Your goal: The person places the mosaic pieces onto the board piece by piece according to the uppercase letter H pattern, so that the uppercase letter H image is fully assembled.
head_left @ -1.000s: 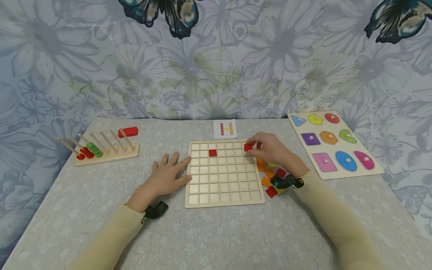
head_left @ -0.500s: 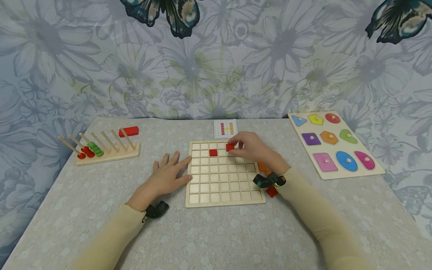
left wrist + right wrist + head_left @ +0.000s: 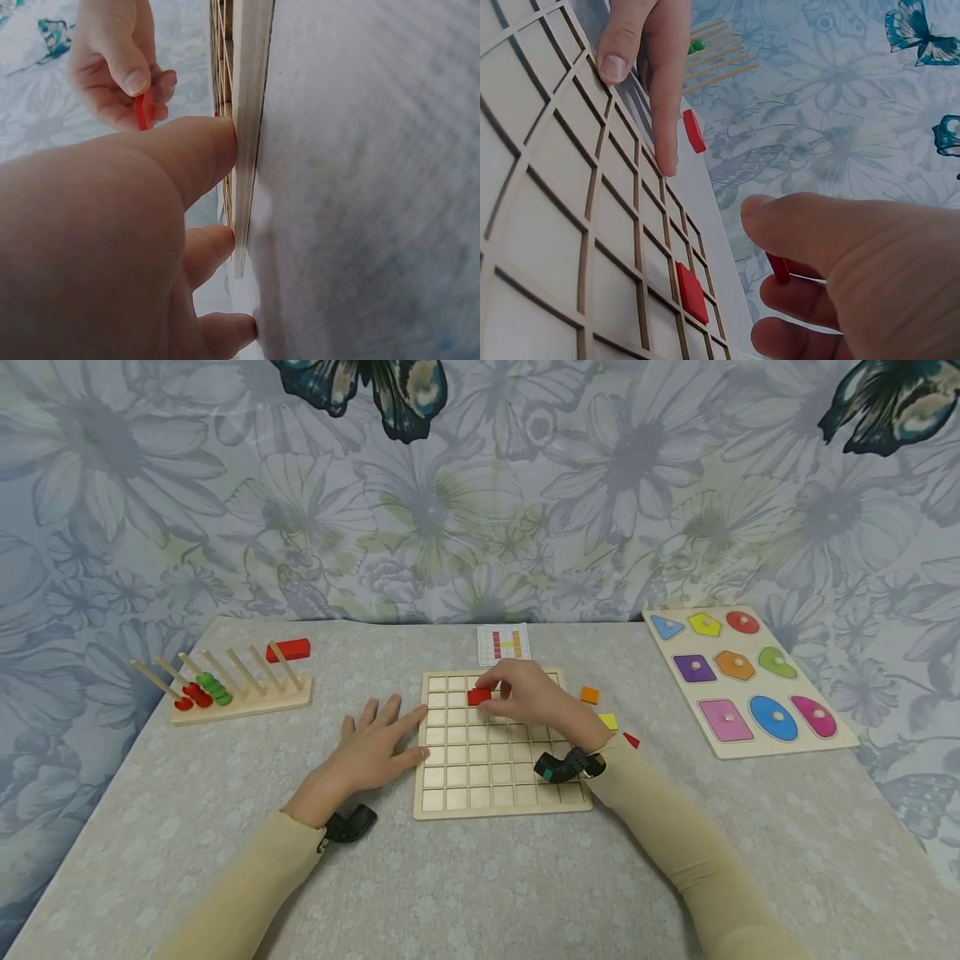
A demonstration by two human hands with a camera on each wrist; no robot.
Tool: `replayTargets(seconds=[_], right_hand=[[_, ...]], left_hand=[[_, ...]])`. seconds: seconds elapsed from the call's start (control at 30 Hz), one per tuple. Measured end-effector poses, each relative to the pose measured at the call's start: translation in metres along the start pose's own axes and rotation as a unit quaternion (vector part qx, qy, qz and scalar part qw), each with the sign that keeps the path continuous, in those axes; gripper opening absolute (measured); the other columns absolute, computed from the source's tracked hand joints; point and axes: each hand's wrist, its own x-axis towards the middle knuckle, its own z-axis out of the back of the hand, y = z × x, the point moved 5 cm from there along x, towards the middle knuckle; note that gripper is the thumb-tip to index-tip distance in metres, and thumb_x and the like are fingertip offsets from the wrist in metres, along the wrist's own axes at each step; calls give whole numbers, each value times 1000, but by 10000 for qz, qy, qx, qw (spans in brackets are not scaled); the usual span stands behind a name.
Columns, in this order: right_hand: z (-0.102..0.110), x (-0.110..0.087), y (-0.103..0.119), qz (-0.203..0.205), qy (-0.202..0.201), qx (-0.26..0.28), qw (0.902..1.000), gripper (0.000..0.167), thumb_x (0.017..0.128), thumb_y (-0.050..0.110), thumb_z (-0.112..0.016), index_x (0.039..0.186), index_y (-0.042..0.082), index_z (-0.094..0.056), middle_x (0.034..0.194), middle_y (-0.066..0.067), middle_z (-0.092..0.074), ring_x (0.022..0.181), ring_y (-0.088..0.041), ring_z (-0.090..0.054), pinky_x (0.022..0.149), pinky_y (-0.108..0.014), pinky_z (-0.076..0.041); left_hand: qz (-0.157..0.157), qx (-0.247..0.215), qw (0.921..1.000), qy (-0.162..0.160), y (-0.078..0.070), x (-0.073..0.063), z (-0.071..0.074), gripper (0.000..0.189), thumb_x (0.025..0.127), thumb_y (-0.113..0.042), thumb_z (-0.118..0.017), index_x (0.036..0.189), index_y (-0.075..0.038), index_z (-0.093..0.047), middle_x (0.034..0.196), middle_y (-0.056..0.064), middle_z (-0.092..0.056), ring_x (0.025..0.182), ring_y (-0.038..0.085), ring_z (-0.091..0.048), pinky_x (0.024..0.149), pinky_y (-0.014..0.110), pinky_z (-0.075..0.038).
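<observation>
Our right grip (image 3: 525, 693) pinches a thin red tile (image 3: 142, 111) between thumb and fingers, near the middle of the head view. We hold this piece over the far part of a pale wooden board with a grid of cells (image 3: 502, 815), apart from it: the left wrist view shows the piece nearly edge-on, its narrow side running roughly parallel to the board. No long axis stands out to us.

Its nearest neighbour is a red square tile lying in a cell (image 3: 693, 294), second row from the top and third column from the left in the head view. There the two reds overlap, so we cannot tell whether ours hangs straight above that one or a little beyond it; the right wrist view shows them separate, ours to the right.

Our left grip (image 3: 371, 747) is farther off, left of centre, fingers spread and clasping nothing, with fingertips touching the board's left edge. Right of the board, an orange tile (image 3: 589, 695) and a yellow tile (image 3: 608, 722) lie on the patterned grey surface (image 3: 480, 885).
</observation>
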Motion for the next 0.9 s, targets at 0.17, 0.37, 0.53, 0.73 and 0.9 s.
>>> replayTargets(seconds=[0.17, 0.37, 0.53, 0.73, 0.9], right_hand=[[-1, 0, 0, -41, 14, -33, 10000, 29, 90, 15, -77, 116, 3, -74, 111, -11, -75, 82, -20, -65, 74, -26, -53], [-1, 0, -2, -83, 45, -25, 10000, 29, 90, 16, -77, 116, 3, -74, 110, -11, -75, 83, -20, -65, 75, -27, -54], [-1, 1, -2, -75, 58, -39, 9999, 29, 91, 16, -76, 116, 3, -74, 110, -10, -75, 84, -20, -65, 75, -27, -53], [-4, 2, -2, -67, 85, -54, 9999, 28, 91, 16, -76, 116, 4, -75, 111, -10, -75, 82, -19, -64, 74, -26, -52], [-8, 4, -3, -116, 175, 7, 9998, 27, 90, 17, -76, 115, 5, -76, 109, -8, -75, 78, -17, -60, 70, -24, -49]], left_hand=[[-18, 14, 10000, -27, -1, 0, 1, 68, 102, -43, -58, 161, -18, -35, 167, 31, -17, 152, 61, -8, 111, 84, -6], [-20, 23, 10000, 3, 1, 1, -1, 69, 101, -44, -59, 161, -18, -34, 167, 31, -16, 152, 61, -7, 111, 84, -6], [-21, -15, 10000, 7, 3, 2, -2, 69, 101, -43, -59, 161, -18, -34, 167, 31, -15, 152, 61, -6, 111, 85, -5], [-16, -46, 10000, 13, 3, 2, -2, 69, 102, -42, -59, 161, -18, -34, 167, 31, -15, 152, 61, -5, 111, 85, -4], [-16, -7, 10000, 21, 3, 2, -2, 69, 102, -43, -58, 161, -19, -33, 167, 31, -15, 152, 60, -5, 111, 85, -4]])
